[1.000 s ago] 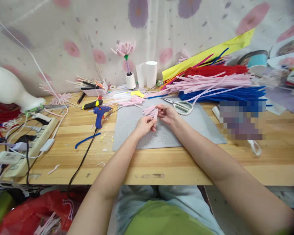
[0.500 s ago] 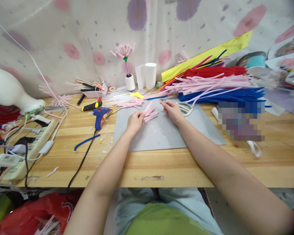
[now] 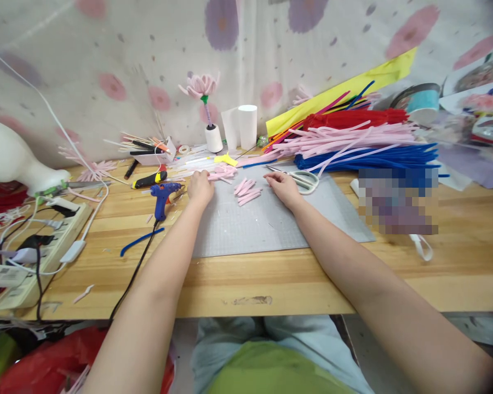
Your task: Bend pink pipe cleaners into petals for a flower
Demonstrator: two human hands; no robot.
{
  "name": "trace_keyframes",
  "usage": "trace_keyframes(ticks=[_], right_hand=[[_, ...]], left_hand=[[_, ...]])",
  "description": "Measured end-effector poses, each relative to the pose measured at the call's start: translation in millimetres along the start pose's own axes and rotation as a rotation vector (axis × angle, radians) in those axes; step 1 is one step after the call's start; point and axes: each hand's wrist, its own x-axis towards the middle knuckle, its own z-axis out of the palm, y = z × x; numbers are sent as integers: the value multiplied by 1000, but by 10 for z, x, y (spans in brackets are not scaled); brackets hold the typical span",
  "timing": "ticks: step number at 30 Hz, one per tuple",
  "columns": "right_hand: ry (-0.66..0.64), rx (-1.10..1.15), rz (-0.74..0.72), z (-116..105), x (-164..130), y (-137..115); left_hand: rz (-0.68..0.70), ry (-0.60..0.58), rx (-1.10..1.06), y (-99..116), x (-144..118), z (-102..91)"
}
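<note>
A small bundle of short pink pipe-cleaner pieces [image 3: 247, 192] lies loose on the grey cutting mat [image 3: 271, 224], between my two hands. My left hand [image 3: 200, 189] is at the mat's far left corner, holding nothing that I can see. Its fingers point down beside another heap of pink pieces [image 3: 222, 173], and the blue glue gun [image 3: 163, 192] lies just to its left. My right hand [image 3: 282, 189] rests on the mat with its fingers apart and empty. The white-handled scissors [image 3: 303, 179] are right behind it.
Long pink [image 3: 345, 143], blue [image 3: 373, 158] and red [image 3: 353, 117] pipe cleaners are stacked at the back right. A power strip [image 3: 36, 251] with tangled cables sits at the left. A pink flower on a spool [image 3: 207, 115], white cups [image 3: 247, 126] and a box cutter [image 3: 148, 179] stand at the back.
My left hand has let go of the pink bundle, which now lies on the mat, and moved left toward the other pink heap. My right hand has settled lower on the mat.
</note>
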Motion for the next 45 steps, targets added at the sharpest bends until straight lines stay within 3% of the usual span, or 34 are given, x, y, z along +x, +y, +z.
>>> trace_keyframes(ticks=[7, 12, 16, 19, 21, 23, 29, 35, 39, 45], right_hand=[[-2, -73, -28, 4, 7, 49], [27, -163, -90, -15, -21, 38], [142, -438, -391, -3, -159, -148], [36, -658, -625, 60, -277, -295], [-48, -767, -700, 107, -325, -346], [-75, -824, -715, 132, -340, -357], [27, -817, -638, 67, -288, -341], [-67, -959, -635, 41, -307, -419], [-120, -984, -683, 65, -336, -442], [-82, -927, -643, 36, -307, -405]], left_hand=[[82, -36, 112, -79, 80, 130], [114, 155, 56, -43, 28, 19], [151, 129, -36, 144, -192, -98], [247, 82, -157, 356, -466, -80], [301, 55, -253, 463, -641, -32], [317, 50, -320, 505, -763, 11], [294, 49, -395, 364, -831, 19], [293, 216, -473, 378, -860, -39], [345, 123, -376, 398, -825, -7], [288, 63, -341, 333, -751, 58]])
